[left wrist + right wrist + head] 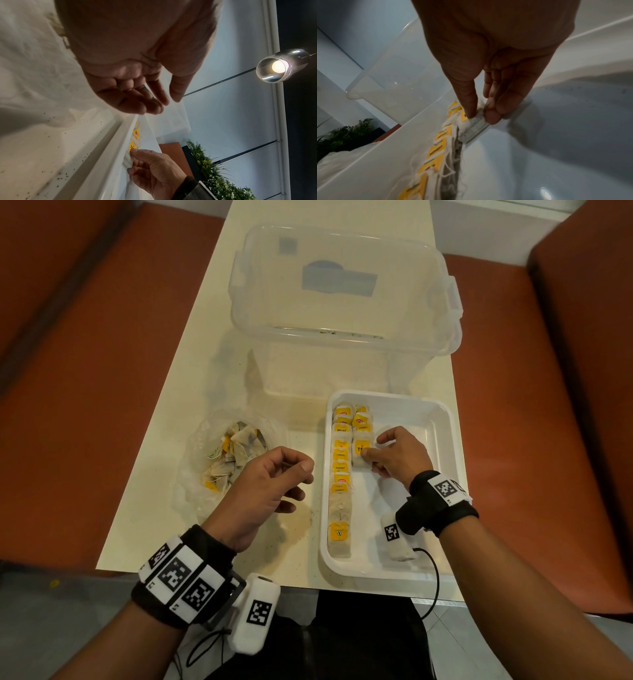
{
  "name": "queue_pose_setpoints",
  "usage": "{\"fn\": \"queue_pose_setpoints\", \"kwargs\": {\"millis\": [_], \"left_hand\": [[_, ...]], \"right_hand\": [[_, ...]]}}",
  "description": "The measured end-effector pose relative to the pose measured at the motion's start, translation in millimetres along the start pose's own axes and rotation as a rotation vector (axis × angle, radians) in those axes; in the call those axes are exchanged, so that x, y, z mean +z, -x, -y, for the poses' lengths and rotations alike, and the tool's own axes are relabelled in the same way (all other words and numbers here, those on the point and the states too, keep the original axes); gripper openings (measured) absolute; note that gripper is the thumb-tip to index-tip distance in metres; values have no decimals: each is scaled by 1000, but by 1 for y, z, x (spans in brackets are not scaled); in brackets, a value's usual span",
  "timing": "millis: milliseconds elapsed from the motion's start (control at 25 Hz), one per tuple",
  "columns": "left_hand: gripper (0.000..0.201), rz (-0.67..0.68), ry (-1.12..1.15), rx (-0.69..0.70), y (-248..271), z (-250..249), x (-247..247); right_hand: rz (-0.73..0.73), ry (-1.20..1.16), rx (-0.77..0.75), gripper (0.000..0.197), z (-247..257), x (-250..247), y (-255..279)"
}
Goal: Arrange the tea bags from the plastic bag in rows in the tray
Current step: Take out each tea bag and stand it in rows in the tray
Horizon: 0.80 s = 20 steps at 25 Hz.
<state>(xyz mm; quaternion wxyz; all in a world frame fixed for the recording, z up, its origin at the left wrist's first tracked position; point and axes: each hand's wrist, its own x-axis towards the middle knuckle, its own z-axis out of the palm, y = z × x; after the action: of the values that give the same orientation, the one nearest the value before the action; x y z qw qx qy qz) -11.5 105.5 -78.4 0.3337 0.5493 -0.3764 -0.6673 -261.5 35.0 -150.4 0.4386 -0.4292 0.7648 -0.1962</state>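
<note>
Over the tray [442,419] in the head view, your right hand [399,453] pinches a tea bag [361,453] at the near end of the second row; first row along the left wall looks full. Bag's long axis runs near-to-far like its neighbours, tag up. Your left hand [270,484] hovers loosely curled, holding nothing, beside the plastic bag [226,460] on the counter [144,501]. Left wrist view: fingers [137,102] relaxed, apart. Right wrist view: thumb and fingers [491,116] pinch the bag's edge, flat on the tray floor. Next, I'd judge: let go, square it against the row, then fetch another.
</note>
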Motion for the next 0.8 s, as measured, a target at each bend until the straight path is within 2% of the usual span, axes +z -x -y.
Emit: {"fn": "queue_pose_setpoints", "kwargs": {"millis": [200,480,640,720,800], "left_hand": [[14,-9,5,-1,-1,-1,-3],[14,-42,17,33,-1,-10,-14],[12,-82,55,47,-4,-14,-34],[5,-146,27,70,-7,-17,-49],[11,-279,-192,123,-12,-16,-68]], "right_hand": [[8,122,-2,53,-2,2,1],[-24,148,-13,57,3,2,4],[-94,129,-27,52,11,-3,14],[-112,79,-78,45,17,-5,26],[-90,12,-169,35,29,-5,44]]}}
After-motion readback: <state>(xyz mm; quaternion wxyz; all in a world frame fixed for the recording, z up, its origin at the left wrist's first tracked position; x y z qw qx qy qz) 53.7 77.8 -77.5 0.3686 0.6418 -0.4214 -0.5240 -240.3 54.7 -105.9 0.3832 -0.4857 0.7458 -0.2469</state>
